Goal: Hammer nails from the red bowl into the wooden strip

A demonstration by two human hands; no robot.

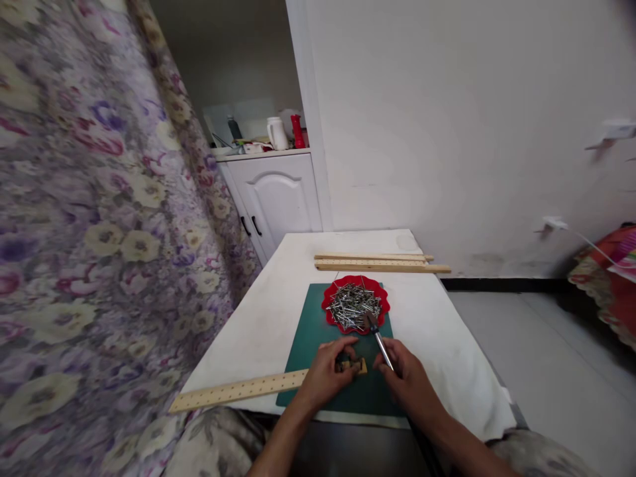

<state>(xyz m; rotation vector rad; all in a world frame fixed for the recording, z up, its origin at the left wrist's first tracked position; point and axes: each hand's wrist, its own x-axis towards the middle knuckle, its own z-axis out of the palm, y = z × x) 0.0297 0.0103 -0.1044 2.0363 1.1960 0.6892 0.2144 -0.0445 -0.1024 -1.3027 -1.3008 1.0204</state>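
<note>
A pale wooden strip [248,389] with rows of small dots or holes runs from the table's left front onto a green mat [311,324]. My left hand [328,368] is closed on the strip near its right end, fingers curled; dark shapes by the fingertips are too small to make out. My right hand [405,374] grips a pen-like tool resembling a soldering iron [382,346], with a metal shaft and a dark, blocky tip. That tip points away from me, over the near edge of a red scalloped dish [326,306] full of loose metal nails [352,305].
Several wooden strips [372,264] lie across the back of the white-covered table [263,318], some overhanging its right edge. A dark cord [424,450] runs below my right hand. A floral curtain [124,232] hangs at left; a white cabinet [278,192] stands behind.
</note>
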